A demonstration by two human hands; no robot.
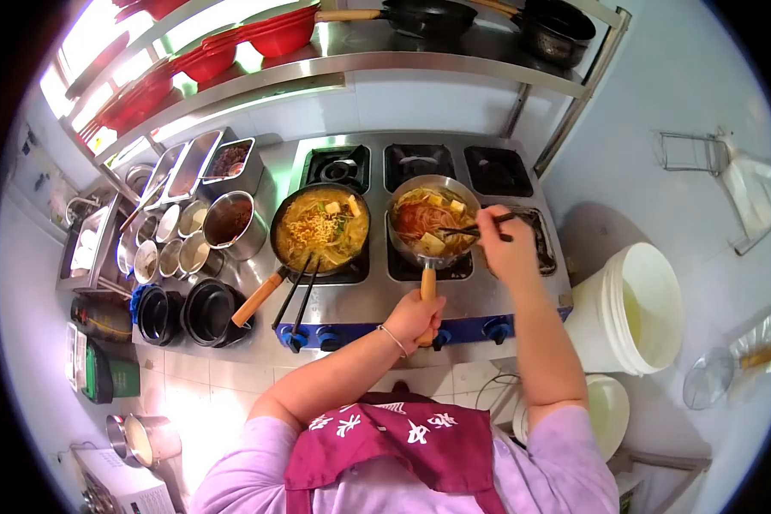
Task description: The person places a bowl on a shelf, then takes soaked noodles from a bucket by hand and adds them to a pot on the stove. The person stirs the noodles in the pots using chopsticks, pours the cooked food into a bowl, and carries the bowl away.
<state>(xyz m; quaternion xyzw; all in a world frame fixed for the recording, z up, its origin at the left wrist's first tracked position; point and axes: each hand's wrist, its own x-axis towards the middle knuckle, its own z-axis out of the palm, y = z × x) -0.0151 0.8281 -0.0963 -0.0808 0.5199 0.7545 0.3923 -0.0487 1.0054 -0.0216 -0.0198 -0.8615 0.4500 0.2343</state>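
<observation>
My left hand (417,321) is closed around the wooden handle of a metal saucepan (396,243) on the front middle burner. In the pan is a reddish soup with noodles (420,218), yellowish pieces and greens. My right hand (504,233) grips a pair of dark chopsticks (463,230), whose tips reach into the soup. To the left, a black frying pan (277,224) holds yellow noodle soup topped with small golden bits. Another pair of chopsticks (298,295) leans on that pan's near rim, and its wooden handle (257,298) points toward the front left.
Steel containers (236,224) and small cups of seasonings stand left of the stove (480,304). Black bowls (210,313) sit at the counter's front left. Stacked white buckets (630,308) rise at the right. Above, a metal shelf (385,64) carries red bowls and pans.
</observation>
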